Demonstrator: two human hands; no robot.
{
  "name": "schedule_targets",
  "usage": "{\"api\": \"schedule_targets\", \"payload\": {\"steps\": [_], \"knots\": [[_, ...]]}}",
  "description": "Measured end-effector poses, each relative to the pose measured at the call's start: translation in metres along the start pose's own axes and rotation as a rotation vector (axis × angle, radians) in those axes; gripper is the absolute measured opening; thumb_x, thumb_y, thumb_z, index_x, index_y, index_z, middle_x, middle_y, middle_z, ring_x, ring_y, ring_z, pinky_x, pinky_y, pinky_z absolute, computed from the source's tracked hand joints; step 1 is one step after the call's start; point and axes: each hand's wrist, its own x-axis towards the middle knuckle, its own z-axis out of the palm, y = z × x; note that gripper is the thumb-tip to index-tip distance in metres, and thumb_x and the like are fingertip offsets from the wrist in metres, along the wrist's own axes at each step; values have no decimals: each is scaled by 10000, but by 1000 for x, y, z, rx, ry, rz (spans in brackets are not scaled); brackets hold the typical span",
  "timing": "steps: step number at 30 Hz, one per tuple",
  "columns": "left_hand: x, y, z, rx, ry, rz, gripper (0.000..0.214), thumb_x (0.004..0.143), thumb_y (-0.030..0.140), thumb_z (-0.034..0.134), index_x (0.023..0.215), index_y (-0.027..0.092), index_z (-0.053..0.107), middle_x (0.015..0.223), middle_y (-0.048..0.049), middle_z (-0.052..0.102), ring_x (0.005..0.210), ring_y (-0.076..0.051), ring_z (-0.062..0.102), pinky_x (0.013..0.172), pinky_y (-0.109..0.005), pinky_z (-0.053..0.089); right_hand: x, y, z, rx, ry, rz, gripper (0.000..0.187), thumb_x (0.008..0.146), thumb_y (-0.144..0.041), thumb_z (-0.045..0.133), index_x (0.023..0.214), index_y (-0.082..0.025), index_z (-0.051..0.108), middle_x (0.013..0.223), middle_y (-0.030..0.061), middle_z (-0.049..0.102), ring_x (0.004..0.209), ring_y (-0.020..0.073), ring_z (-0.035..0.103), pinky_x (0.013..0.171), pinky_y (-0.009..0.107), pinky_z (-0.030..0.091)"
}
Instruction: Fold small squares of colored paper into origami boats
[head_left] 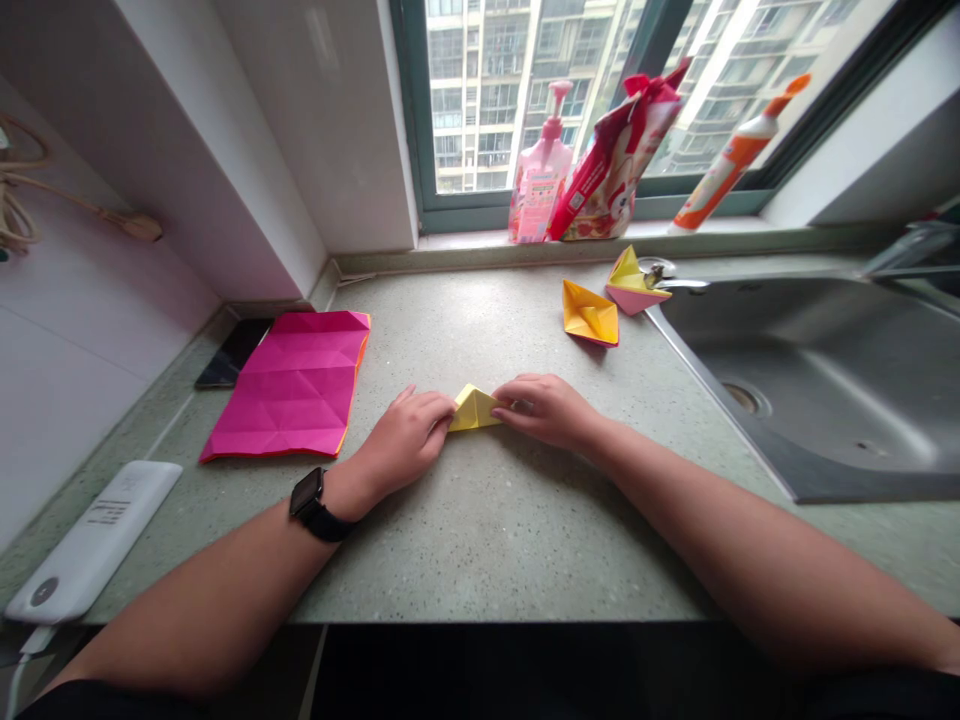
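A small folded yellow paper piece (473, 408) lies on the speckled grey countertop (487, 520) in the middle. My left hand (409, 437), with a black watch on its wrist, pinches the piece's left edge with curled fingers. My right hand (546, 408) holds the right edge, fingers pressed down on it. Both hands rest on the counter.
A creased pink paper sheet (296, 382) lies at the left, a dark phone (234, 351) beyond it and a white power bank (94, 540) nearer. Two folded paper boats, an orange one (590, 314) and a yellow-and-pink one (634, 280), sit by the steel sink (825, 390). Bottles and a red bag stand on the windowsill.
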Motion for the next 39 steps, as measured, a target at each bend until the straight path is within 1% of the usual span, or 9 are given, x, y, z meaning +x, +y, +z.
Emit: {"api": "schedule_targets", "payload": {"steps": [5,13,18,21,24,28,32,35,39], "knots": [[3,-3,0,39,9,-58,196,1082,220,492,1084,223,688,1171,-70,793,1114,-261,721,1223,-623,426,0,1,1,5,-5,78,112,999,-296,691,1023,-236,782,851,21,773,728,148,669,702,293,483],[1,-3,0,83,20,-54,170,1086,291,511,998,215,635,1062,-62,754,1015,-239,682,1210,-592,428,0,0,2,7,-2,78,134,1006,-299,681,1064,-224,776,801,9,745,692,143,647,690,295,477],[-2,-8,6,90,139,-18,82,1046,255,558,1113,208,559,1184,-121,699,1134,-276,646,1037,-493,550,-1,2,6,-59,10,96,243,982,-269,720,1221,-230,739,915,45,766,806,188,682,762,329,513],[-2,-11,8,112,140,-5,108,1072,249,527,1171,213,551,1131,-103,700,1062,-264,657,996,-476,566,-1,3,9,-63,25,127,287,991,-267,722,1277,-243,719,910,46,759,821,201,688,782,344,529],[-1,-13,7,144,130,-10,136,1090,224,483,1200,207,561,1092,-93,717,1030,-262,671,1057,-519,551,-1,3,9,-43,41,148,286,1004,-272,711,1289,-249,720,894,39,757,809,196,691,787,343,534],[0,-12,6,162,128,-38,164,1078,204,506,1228,207,575,989,-47,735,961,-239,698,1235,-627,414,0,1,7,3,14,129,310,1023,-292,682,1326,-235,714,862,20,755,755,174,675,758,328,520],[-1,-10,6,160,102,-44,184,1074,215,548,1254,208,584,962,-28,737,976,-232,709,1278,-658,351,0,-1,7,1,-7,87,326,1029,-278,655,1347,-221,703,847,15,750,752,173,671,751,327,522],[-3,-10,7,173,95,-33,218,1073,225,570,1289,203,587,1013,-43,746,1030,-242,704,1285,-672,335,0,-1,8,-62,16,66,348,1004,-245,679,1352,-235,691,938,43,769,888,216,702,864,378,550],[-4,-11,7,195,94,-2,304,1069,227,593,1372,201,603,1242,-102,733,1212,-284,671,1280,-672,350,1,0,9,-110,22,43,270,998,-243,697,1267,-251,718,1019,73,758,987,251,687,934,422,552]]}}
